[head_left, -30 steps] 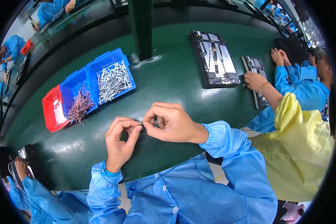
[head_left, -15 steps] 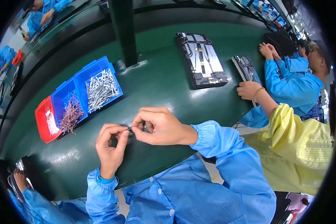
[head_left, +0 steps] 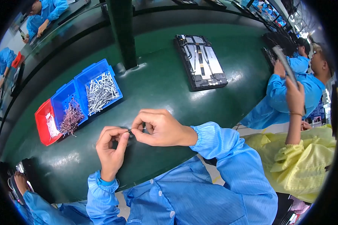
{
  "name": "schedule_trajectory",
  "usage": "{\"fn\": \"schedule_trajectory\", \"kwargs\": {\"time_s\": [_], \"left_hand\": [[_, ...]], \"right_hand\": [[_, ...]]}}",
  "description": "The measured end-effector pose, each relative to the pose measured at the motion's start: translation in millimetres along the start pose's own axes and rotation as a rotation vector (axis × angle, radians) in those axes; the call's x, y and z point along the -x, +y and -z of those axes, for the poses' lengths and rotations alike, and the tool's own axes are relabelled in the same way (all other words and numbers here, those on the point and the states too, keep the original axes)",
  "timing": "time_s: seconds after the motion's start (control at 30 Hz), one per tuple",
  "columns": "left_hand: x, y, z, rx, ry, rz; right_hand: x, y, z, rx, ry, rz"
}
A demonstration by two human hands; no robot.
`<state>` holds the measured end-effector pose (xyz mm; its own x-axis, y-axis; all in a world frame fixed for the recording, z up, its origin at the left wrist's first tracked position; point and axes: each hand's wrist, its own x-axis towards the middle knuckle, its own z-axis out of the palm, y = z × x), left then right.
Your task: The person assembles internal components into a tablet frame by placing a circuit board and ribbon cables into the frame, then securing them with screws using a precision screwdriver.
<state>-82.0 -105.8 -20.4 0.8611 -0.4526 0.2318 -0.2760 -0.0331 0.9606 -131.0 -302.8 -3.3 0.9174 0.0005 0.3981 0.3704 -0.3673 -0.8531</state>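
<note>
Over the near part of the green table, my left hand (head_left: 110,152) and my right hand (head_left: 159,128) meet fingertip to fingertip. Each is closed in a pinch of thumb and forefinger. Between the fingertips shows a short bit of a thin, wire-like piece (head_left: 130,131); most of it is hidden, and its exact kind is too small to tell. To the left of my hands stand a blue bin (head_left: 117,83) of silvery slender parts (head_left: 101,92), a second blue bin (head_left: 59,98) heaped with thin reddish-brown wires (head_left: 72,118), and a red bin (head_left: 42,125) with small white pieces (head_left: 52,124).
An opened flat electronic device (head_left: 202,62) lies farther back on the table (head_left: 154,90). Behind the bins rises a dark post (head_left: 124,37). At the right, a co-worker in a yellow smock (head_left: 300,165) holds up a slim device (head_left: 285,62); others in blue sit around.
My two hands stay nearly where they were, still pinched together. At the right, the yellow-sleeved co-worker's arm has risen, and the device near that hand is off the table.
</note>
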Motion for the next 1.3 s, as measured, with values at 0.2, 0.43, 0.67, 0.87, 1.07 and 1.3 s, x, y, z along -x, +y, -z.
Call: {"fn": "schedule_trajectory", "kwargs": {"time_s": [0.2, 0.43, 0.67, 0.87, 1.07, 1.3], "left_hand": [[-0.3, -5.0, 1.2, -0.014, 0.019, -0.013], [1.0, -3.7, 4.3, 0.013, -0.008, 0.025], [0.8, -6.1, 2.7, -0.017, -0.01, -0.006], [-1.1, -4.1, -2.6, -0.017, 0.005, -0.023], [-0.3, -5.6, -3.2, 0.009, 0.018, 0.006], [0.9, -4.2, -3.0, -0.026, 0.01, 0.008]], "right_hand": [[-17.1, 9.7, 27.6, 0.022, 0.204, -0.149], [-33.1, 66.4, 120.4, 0.99, 0.6, -0.055], [-34.6, 83.7, 166.8, 1.212, 0.439, -0.899], [-38.3, 76.3, 171.1, 1.09, 0.391, -1.005], [-31.9, 67.8, 164.8, 1.118, 0.515, -0.791], [-17.9, 32.4, 137.9, 1.165, 0.756, -0.126]]}}
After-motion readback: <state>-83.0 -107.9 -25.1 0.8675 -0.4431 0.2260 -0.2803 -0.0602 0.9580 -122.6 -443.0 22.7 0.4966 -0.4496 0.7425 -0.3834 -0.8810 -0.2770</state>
